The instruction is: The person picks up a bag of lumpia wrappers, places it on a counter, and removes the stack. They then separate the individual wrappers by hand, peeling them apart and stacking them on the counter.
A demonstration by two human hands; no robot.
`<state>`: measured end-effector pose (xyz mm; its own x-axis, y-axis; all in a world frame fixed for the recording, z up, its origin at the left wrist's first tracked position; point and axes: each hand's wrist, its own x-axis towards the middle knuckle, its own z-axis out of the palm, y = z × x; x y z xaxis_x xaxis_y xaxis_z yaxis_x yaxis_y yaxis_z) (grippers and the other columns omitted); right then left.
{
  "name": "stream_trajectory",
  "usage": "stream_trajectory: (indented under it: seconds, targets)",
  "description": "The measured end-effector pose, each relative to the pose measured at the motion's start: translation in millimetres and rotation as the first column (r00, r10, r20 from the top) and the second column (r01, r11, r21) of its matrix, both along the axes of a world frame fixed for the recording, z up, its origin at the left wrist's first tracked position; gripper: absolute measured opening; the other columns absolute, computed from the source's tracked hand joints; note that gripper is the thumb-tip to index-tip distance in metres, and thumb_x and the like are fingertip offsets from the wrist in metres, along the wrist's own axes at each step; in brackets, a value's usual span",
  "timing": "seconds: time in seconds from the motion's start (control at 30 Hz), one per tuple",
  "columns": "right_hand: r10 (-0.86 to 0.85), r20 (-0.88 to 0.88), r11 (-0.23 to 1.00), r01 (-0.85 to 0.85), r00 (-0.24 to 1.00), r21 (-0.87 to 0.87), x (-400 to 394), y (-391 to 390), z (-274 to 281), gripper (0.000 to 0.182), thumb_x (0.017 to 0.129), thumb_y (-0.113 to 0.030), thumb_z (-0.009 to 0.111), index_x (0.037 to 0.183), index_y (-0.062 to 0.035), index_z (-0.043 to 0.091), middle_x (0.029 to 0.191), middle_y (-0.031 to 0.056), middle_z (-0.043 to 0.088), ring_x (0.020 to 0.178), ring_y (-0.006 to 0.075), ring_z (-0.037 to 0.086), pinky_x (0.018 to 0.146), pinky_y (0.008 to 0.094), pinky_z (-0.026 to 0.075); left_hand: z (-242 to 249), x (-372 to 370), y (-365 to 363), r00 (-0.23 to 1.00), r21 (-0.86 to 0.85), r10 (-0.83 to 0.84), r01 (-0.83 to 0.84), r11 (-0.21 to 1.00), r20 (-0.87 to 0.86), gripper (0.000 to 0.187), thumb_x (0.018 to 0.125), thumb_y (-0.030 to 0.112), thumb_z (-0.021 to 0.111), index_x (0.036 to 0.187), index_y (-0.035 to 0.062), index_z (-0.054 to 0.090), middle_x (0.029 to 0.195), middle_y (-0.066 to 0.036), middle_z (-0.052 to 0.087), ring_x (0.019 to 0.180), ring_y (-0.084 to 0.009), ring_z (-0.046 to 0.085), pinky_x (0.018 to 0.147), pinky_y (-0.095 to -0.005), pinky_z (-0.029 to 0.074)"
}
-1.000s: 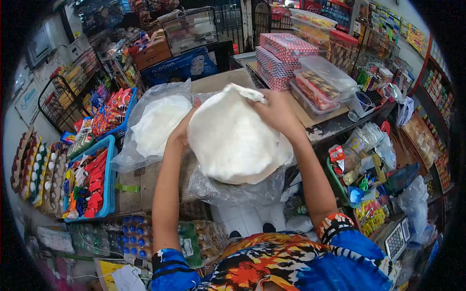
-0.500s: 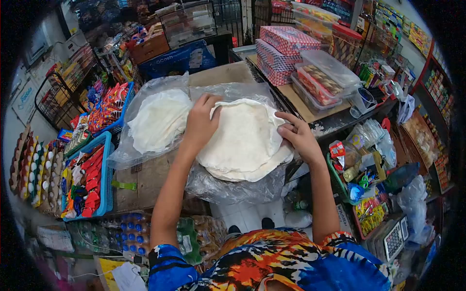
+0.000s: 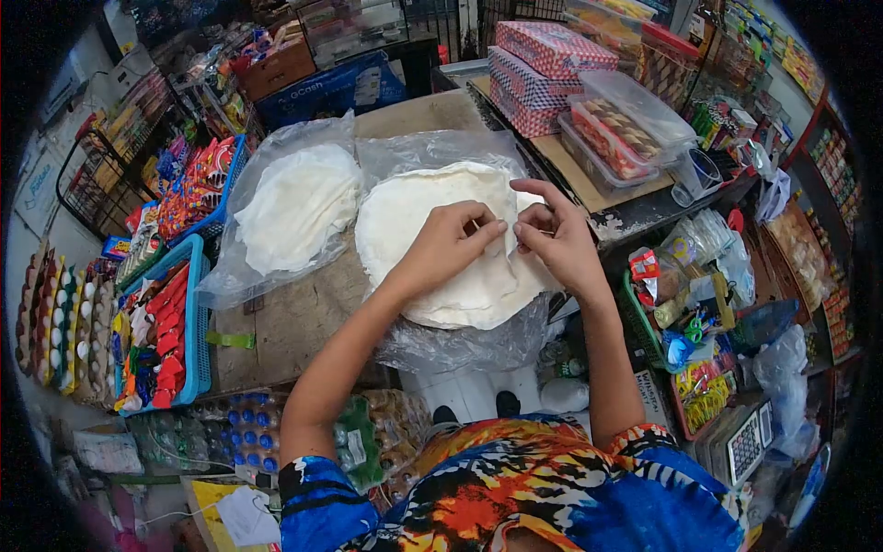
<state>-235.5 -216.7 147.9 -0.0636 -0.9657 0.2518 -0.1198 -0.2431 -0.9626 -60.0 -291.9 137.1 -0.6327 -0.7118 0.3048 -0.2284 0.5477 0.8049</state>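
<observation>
A stack of thin, round, white spring roll wrappers lies on a clear plastic sheet on the table. Over the right part of the stack, my left hand pinches the edge of a top wrapper between thumb and fingertips. Close beside it, my right hand pinches the same edge, its index finger raised. The wrapper's edge looks slightly lifted and folded between both hands. To the left, a second, thinner pile of wrappers rests on another plastic sheet.
Blue baskets of snack packets and egg trays line the left side. Checkered boxes and clear food tubs stand at the back right. On the right are a green basket and a calculator.
My left hand has moved right, from the stack's far left edge to beside my right hand. My right hand has shifted slightly left. Both now pinch the wrapper's right edge.
</observation>
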Motion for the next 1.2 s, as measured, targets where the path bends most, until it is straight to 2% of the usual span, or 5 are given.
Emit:
stream_trajectory:
  seconds: [0.13, 0.5, 0.77, 1.0, 1.2]
  targets:
    - [-0.115, -0.040, 0.991, 0.113, 0.993, -0.067, -15.5, -1.9, -3.3, 0.046, 0.076, 0.007, 0.051, 0.121, -0.0033, 0.051, 0.071, -0.0013, 0.052, 0.063, 0.0055, 0.046, 0.060, 0.0205, 0.040, 4.3, 10.8, -11.9, 0.994, -0.144, 0.108, -0.106, 0.984, 0.002, 0.021, 0.084, 0.018, 0.065, 0.079, -0.0022, 0.062, 0.074, -0.005, 0.064, 0.066, -0.0107, 0.059, 0.062, -0.0262, 0.048]
    - [-0.122, -0.225, 0.989, 0.137, 0.967, 0.050, -14.5, -2.6, 0.5, 0.038, 0.079, -0.016, 0.071, 0.110, 0.0040, 0.061, 0.072, 0.0063, 0.063, 0.063, 0.0087, 0.054, 0.059, 0.0263, 0.045, 6.8, 4.2, -0.9, 0.993, 0.060, 0.031, -0.024, 0.998, -0.117, 0.011, 0.080, 0.006, 0.063, 0.081, -0.0039, 0.060, 0.084, -0.005, 0.064, 0.075, -0.0063, 0.056, 0.070, -0.0225, 0.047]
    - [-0.176, -0.236, 0.984, 0.165, 0.956, -0.067, 0.2, -15.6, -1.6, 0.029, 0.078, -0.012, 0.068, 0.098, 0.0080, 0.065, 0.074, 0.0119, 0.067, 0.064, 0.0132, 0.061, 0.062, 0.0283, 0.048, 6.2, 2.4, 1.0, 0.978, 0.238, -0.035, 0.084, 0.968, -0.205, 0.022, 0.076, 0.004, 0.072, 0.086, 0.0020, 0.053, 0.079, 0.002, 0.054, 0.071, -0.0037, 0.048, 0.064, -0.0199, 0.042]
    - [-0.186, -0.286, 0.980, 0.157, 0.940, -0.119, 13.5, -6.4, 4.2, 0.022, 0.077, -0.010, 0.067, 0.092, 0.0071, 0.066, 0.072, 0.0184, 0.066, 0.063, 0.0167, 0.064, 0.061, 0.0296, 0.049, 10.7, 4.0, 2.7, 0.967, 0.178, -0.024, 0.071, 0.982, -0.254, 0.026, 0.074, 0.005, 0.076, 0.086, 0.0045, 0.054, 0.077, 0.003, 0.055, 0.069, -0.0027, 0.049, 0.061, -0.0189, 0.041]
    - [-0.378, -0.380, 0.925, 0.361, 0.844, -0.116, -7.0, -1.1, 4.8, 0.021, 0.078, -0.010, 0.068, 0.088, 0.0075, 0.066, 0.066, 0.0133, 0.065, 0.058, 0.0138, 0.062, 0.055, 0.0291, 0.048, 14.0, 19.4, -15.1, 0.960, 0.118, 0.184, -0.161, 0.980, -0.212, 0.024, 0.074, 0.004, 0.073, 0.070, 0.0041, 0.049, 0.062, 0.002, 0.050, 0.057, -0.0027, 0.046, 0.052, -0.0204, 0.038]
